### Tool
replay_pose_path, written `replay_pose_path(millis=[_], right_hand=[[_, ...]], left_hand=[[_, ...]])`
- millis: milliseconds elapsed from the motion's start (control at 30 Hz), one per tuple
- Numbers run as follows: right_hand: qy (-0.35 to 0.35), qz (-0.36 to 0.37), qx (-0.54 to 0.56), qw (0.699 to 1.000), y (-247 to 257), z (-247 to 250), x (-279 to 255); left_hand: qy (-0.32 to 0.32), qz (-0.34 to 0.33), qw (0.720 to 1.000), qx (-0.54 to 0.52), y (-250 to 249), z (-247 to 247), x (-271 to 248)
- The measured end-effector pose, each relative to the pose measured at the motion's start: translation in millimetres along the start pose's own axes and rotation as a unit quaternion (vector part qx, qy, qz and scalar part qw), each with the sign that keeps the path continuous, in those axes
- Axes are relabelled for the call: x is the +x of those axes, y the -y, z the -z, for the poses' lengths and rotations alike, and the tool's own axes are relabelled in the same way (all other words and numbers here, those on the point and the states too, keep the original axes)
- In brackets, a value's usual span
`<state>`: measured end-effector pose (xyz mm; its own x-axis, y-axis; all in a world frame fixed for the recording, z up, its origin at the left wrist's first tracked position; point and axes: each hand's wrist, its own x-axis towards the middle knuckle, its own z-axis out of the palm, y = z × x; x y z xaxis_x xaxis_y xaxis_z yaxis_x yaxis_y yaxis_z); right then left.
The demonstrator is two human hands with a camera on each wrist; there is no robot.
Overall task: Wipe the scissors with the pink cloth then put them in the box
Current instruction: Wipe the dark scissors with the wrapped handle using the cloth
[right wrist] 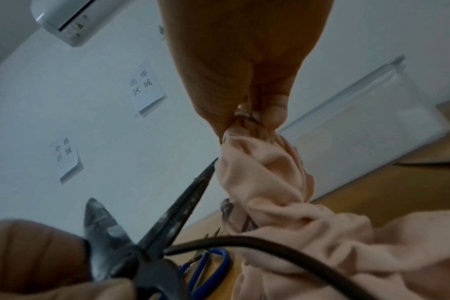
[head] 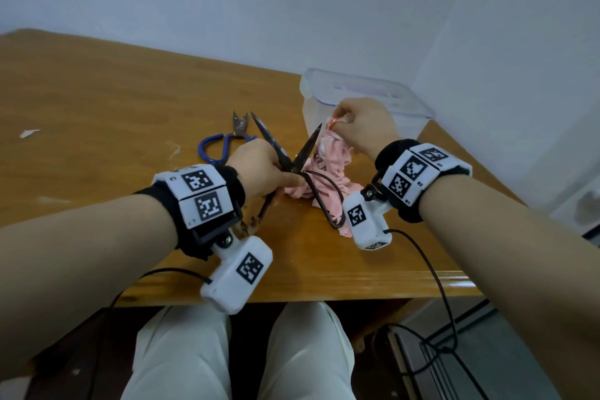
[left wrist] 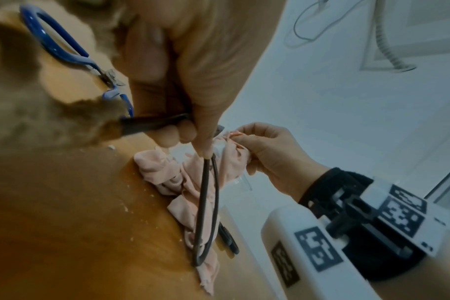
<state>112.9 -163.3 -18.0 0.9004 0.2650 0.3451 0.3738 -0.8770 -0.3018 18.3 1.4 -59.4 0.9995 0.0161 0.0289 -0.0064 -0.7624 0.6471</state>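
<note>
1. Your left hand grips the black scissors at the pivot, blades spread.
2. Your right hand pinches the pink cloth bunched, lower end on tabletop.
3. Clear box stands just behind.

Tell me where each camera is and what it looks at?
Head: looks down at both hands, the black scissors, pink cloth, box; arms and knees show.
Left wrist: looks along the left hand to the right hand.
Right wrist: looks up past the right hand's grip on the cloth.
All share scissors and cloth.
</note>
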Motion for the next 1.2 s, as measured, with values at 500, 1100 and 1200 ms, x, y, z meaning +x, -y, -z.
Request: replay_pose_path(millis=[500,1100,1200], right_hand=[[0.114,-0.084,0.287,0.947,8.9,5.7,-11.1],[0.059,-0.037,0.261,0.963,14.1,-17.3,-2.2],[0.044,-0.028,0.238,0.97,13.5,-16.9,-1.3]], left_hand=[[0.017,0.013,1.0,0.021,-0.6,1.3,1.5],[-0.008,0.007,0.999,0.052,-5.7,0.9,-1.9],[-0.006,0.004,0.999,0.052,-7.3,2.1,-2.4]])
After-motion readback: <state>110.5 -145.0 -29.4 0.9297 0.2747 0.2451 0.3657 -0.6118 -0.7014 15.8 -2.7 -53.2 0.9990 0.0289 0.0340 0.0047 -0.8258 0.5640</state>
